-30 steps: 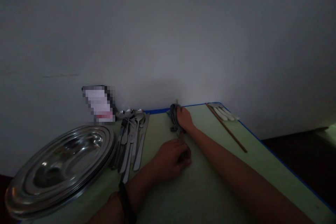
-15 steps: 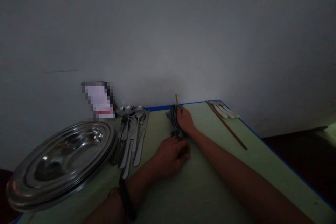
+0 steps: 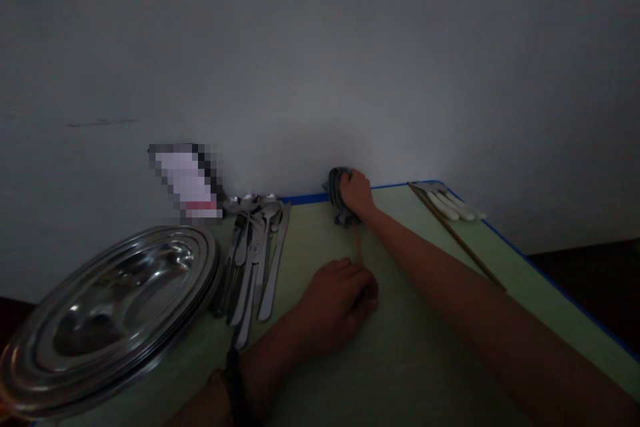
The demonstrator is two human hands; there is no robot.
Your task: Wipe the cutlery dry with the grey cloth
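Observation:
A thin wooden chopstick (image 3: 357,245) runs between my two hands above the table. My left hand (image 3: 336,307) is closed on its near end, fingers curled round it. At the far end my right hand (image 3: 358,192) grips a dark checked cloth (image 3: 337,190) bunched about the stick, whose far tip is hidden. To the right of my hands, a second chopstick (image 3: 463,243) lies slantwise on the table, beside several forks with white handles (image 3: 445,205).
Left of my hands lies a pile of metal spoons, knives and other cutlery (image 3: 273,280). Stacked oval steel platters (image 3: 30,347) stand at the near left. A blurred-out phone-like screen (image 3: 185,180) leans on the wall behind. The green table (image 3: 400,340) has a blue edge against the wall.
My right hand and the cloth have slid away along the chopstick, baring a length of it between my hands. The tip that stuck out past the cloth is now covered. The view has shifted slightly.

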